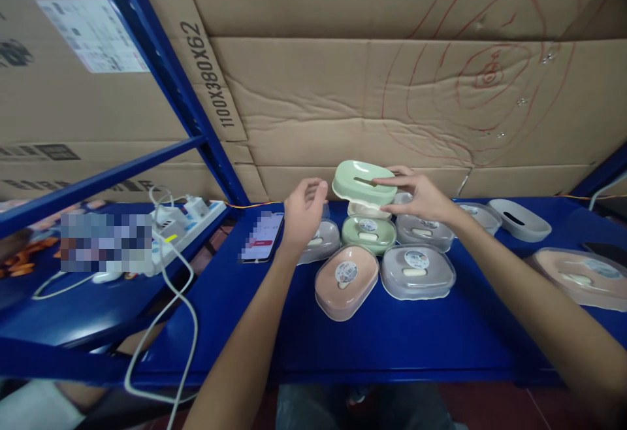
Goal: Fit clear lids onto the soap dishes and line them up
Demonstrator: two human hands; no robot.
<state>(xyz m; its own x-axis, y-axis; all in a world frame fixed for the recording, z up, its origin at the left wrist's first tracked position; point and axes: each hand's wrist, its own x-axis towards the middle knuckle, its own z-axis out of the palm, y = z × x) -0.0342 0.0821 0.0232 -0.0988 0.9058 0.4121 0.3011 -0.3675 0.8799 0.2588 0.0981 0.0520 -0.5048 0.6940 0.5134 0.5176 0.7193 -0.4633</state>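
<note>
Soap boxes with clear lids stand grouped on the blue shelf. My right hand (414,193) is closed on a light green soap dish (350,181), lifted above the group and tilted, with its slot showing. To the left, my left hand (304,211) has loosely curled fingers, holds nothing visible and hovers by a grey soap box (324,237). Below the held dish sits a green soap box (375,237). A pink soap box (337,293) and another grey soap box (418,280) are nearest me. Behind the right hand, more boxes are partly hidden.
A phone (264,237) lies left of my left hand. White cables (193,312) hang over the shelf's left side near a power strip (208,217). An uncovered grey dish (519,219) and a pink soap box (582,280) are on the right. Cardboard (304,90) stands behind.
</note>
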